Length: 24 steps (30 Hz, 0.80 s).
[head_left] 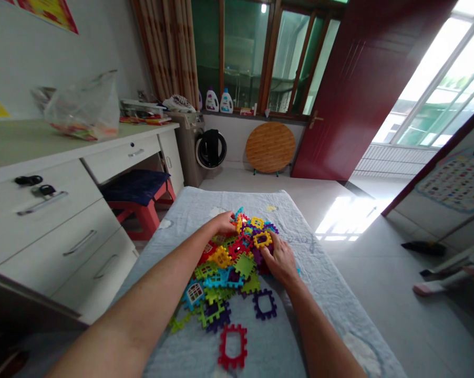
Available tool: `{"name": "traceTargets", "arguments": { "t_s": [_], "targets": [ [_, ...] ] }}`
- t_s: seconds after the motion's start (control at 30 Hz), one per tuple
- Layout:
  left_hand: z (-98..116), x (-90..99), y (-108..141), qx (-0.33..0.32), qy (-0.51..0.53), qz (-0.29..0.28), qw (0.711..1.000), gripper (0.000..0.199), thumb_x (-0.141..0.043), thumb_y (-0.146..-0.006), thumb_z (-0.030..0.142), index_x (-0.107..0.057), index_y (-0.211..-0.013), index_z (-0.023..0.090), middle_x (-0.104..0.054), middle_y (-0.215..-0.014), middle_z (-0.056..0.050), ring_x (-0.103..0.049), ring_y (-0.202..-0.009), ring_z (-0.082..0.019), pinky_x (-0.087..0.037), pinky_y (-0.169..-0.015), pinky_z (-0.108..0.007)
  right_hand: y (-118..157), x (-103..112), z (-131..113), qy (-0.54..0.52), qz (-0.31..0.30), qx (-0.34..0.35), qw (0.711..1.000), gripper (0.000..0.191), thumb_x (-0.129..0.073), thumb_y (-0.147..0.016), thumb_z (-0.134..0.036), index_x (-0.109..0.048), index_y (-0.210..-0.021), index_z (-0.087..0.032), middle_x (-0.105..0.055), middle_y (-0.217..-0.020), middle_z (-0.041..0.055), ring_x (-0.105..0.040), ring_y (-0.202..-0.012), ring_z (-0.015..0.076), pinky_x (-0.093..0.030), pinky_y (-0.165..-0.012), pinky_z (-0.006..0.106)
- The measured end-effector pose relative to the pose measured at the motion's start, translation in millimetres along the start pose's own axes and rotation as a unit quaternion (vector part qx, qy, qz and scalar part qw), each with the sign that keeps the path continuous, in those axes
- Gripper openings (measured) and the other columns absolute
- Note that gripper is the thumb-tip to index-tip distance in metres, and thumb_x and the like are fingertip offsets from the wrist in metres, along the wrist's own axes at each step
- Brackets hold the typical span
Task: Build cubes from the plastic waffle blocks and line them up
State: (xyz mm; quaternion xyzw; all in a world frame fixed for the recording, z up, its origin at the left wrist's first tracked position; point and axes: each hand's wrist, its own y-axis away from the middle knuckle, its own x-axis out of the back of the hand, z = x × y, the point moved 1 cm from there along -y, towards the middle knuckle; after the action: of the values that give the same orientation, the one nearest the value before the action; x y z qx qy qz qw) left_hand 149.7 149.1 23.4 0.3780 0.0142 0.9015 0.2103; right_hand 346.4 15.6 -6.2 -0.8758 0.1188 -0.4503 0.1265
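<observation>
A heap of interlocking plastic pieces in green, blue, red, purple and yellow lies on the cloth-covered table. At the heap's far left edge is my left hand, its fingers closed near an upright yellow piece; what they grip is partly hidden. My right hand is on the heap's right side, thumb and fingers closed on a yellow square frame. Nearer to me, a dark purple frame and a red frame lie flat, apart from the heap. A green square sits mid-heap.
White drawers and a red stool with a dark cushion stand at the left. Behind the table are a washing machine and a round wooden board. At the far right, part of another person's leg shows.
</observation>
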Motion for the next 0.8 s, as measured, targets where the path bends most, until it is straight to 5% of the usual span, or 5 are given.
{"name": "traceTargets", "arguments": {
  "t_s": [0.23,0.4,0.53,0.63,0.8],
  "targets": [
    [18,8.2,37,-0.011,0.104,-0.013,0.994,0.030,-0.060,-0.064,0.021,-0.058,-0.094,0.016,-0.061,-0.067,0.002,-0.053,-0.051,-0.010,-0.042,-0.048,-0.021,0,3,-14,-0.100,-0.034,0.056,0.993,0.057,-0.045,-0.076,-0.022,-0.043,-0.133,-0.019,-0.052,-0.131,0.0088,-0.046,-0.121,0.0232,-0.035,-0.104,0.042],
    [21,13.8,77,-0.112,0.150,-0.005,0.982,0.023,-0.054,-0.074,0.028,-0.062,-0.091,0.016,-0.064,-0.081,-0.001,-0.061,-0.075,-0.014,-0.049,-0.073,-0.026,3,9,-25,-0.148,-0.048,0.131,0.979,0.061,-0.042,-0.072,-0.014,-0.047,-0.131,-0.023,-0.051,-0.133,0.0039,-0.042,-0.125,0.0202,-0.029,-0.108,0.041],
    [-2,25.6,121,-0.149,0.076,0.072,0.983,0.030,-0.050,-0.081,0.038,-0.063,-0.102,0.021,-0.065,-0.102,-0.004,-0.060,-0.099,-0.020,-0.045,-0.092,-0.033,7,16,-31,-0.162,-0.059,0.158,0.972,0.064,-0.041,-0.070,-0.011,-0.047,-0.132,-0.028,-0.049,-0.136,-0.0001,-0.040,-0.127,0.0199,-0.028,-0.109,0.041],
    [-31,35.4,155,-0.129,-0.035,0.155,0.979,0.053,-0.063,-0.072,0.050,-0.059,-0.115,0.022,-0.055,-0.126,-0.008,-0.049,-0.120,-0.027,-0.035,-0.105,-0.039,10,24,-30,-0.140,-0.044,0.137,0.980,0.060,-0.043,-0.077,-0.020,-0.040,-0.137,-0.026,-0.047,-0.137,0.0031,-0.039,-0.128,0.0226,-0.029,-0.107,0.043],
    [-69,31.0,184,-0.069,-0.130,0.083,0.986,0.114,-0.078,-0.045,0.060,-0.033,-0.139,0.014,-0.040,-0.141,-0.019,-0.037,-0.129,-0.037,-0.029,-0.108,-0.049,11,27,-18,0.012,-0.051,0.045,0.998,0.076,-0.053,-0.078,-0.055,-0.030,-0.143,-0.023,-0.052,-0.131,0.0104,-0.043,-0.122,0.0324,-0.029,-0.101,0.051]
  ]
}}
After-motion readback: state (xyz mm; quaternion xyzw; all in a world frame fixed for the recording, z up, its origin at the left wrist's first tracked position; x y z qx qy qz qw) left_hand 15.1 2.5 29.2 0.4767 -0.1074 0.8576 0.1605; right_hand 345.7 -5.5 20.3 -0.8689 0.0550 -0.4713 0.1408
